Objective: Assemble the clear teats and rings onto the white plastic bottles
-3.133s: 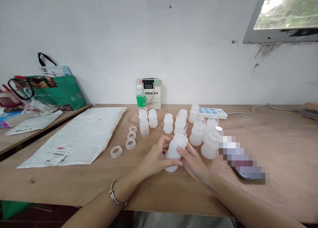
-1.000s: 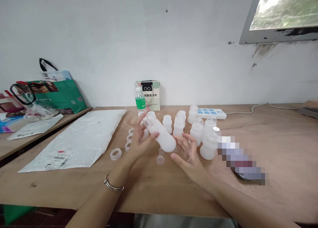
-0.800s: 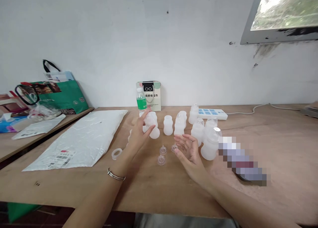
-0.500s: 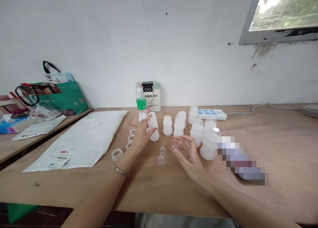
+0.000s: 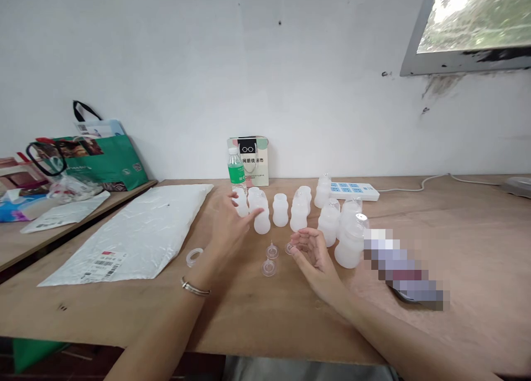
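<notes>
Several frosted white baby bottles stand on the wooden table. My left hand (image 5: pixel 233 220) is open, fingers spread, its thumb in front of an uncapped bottle body (image 5: pixel 262 222); whether it touches is unclear. Right of that stands another uncapped bottle (image 5: pixel 280 210). My right hand (image 5: pixel 313 251) hovers palm inward with loosely curled fingers, thumb apart, beside a clear bottle nipple (image 5: pixel 289 249) that it partly hides. Two more clear nipples, a far one (image 5: pixel 272 251) and a near one (image 5: pixel 269 267), lie between my hands. A translucent ring (image 5: pixel 194 256) lies left of my left forearm.
Capped bottles (image 5: pixel 349 245) stand to the right, beside a pixelated object (image 5: pixel 402 270). Behind are a power strip (image 5: pixel 352 191), a water bottle (image 5: pixel 235 168) and a paper bag (image 5: pixel 259 168). A white plastic mailer (image 5: pixel 136 231) covers the left. Farther left sits a green bag (image 5: pixel 112 162).
My left hand has shifted left and opened away from the bottle body, which now stands slightly farther right. The hand now covers the rings behind it. My right hand has barely moved.
</notes>
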A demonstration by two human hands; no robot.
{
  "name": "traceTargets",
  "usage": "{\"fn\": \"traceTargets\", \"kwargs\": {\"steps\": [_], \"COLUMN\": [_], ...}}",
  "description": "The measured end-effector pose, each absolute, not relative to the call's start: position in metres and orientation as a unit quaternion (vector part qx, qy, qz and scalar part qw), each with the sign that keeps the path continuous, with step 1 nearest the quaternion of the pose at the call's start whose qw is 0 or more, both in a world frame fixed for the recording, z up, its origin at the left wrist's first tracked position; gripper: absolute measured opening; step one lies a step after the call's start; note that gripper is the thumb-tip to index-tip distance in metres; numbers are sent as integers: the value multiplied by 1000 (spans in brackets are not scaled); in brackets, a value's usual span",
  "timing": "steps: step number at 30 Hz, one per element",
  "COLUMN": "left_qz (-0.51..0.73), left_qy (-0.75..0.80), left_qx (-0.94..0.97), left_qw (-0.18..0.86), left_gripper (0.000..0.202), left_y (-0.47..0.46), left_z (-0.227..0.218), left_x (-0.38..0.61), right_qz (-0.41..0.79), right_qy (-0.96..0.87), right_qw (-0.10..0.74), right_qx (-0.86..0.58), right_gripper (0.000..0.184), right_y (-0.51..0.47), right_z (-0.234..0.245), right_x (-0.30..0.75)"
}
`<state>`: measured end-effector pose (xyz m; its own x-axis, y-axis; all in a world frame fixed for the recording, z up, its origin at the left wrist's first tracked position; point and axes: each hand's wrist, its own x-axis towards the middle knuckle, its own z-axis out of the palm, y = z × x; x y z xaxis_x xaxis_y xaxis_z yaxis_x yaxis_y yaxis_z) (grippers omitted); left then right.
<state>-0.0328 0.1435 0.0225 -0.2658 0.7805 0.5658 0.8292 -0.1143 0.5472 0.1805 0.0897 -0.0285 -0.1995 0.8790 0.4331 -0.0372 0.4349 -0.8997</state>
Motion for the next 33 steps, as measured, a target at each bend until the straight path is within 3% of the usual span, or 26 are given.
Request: {"fn": "traceTargets", "kwargs": {"steps": [2, 5, 7, 10, 15, 20, 24, 27, 33], "left_qz": [-361, -154, -51, -7, -13, -112, -298, -369, -388], "left_qy": [-712, -763, -769, -760, -731, -715, -581, -488, -407], "left_qx": [-601, -628, -637, -649, -681, -688, -739, -749, -788], "left_qw": [37, -21, -26, -24, -43, -43, -169, -252, -253], "left_gripper": [55, 44, 38, 29, 19, 27, 35, 36, 43], "left_y": [128, 108, 102, 102, 108, 103, 105, 111, 111], "left_z": [40, 48, 42, 26, 18, 32, 43, 43, 26], "left_x": [-48, -69, -77, -79, -75, -58, -33, -16, 4], "right_qz": [403, 362, 327, 293, 271, 295, 410, 452, 446], "right_qy": [-674, -743, -784, -816, -834, -829, -756, -686, -625], "right_qw": [506, 405, 345, 293, 272, 298, 369, 441, 507], "right_qx": [-358, -391, -399, -403, -397, -371, -352, -361, -392], "right_gripper": [13, 7, 11, 20, 28, 11, 10, 14, 22], "right_y": [91, 92, 92, 93, 97, 97, 99, 104, 114], "right_z": [-28, -28, -30, -33, -42, -44, -36, -25, -9], "right_x": [181, 180, 177, 171, 160, 156, 162, 170, 186]}}
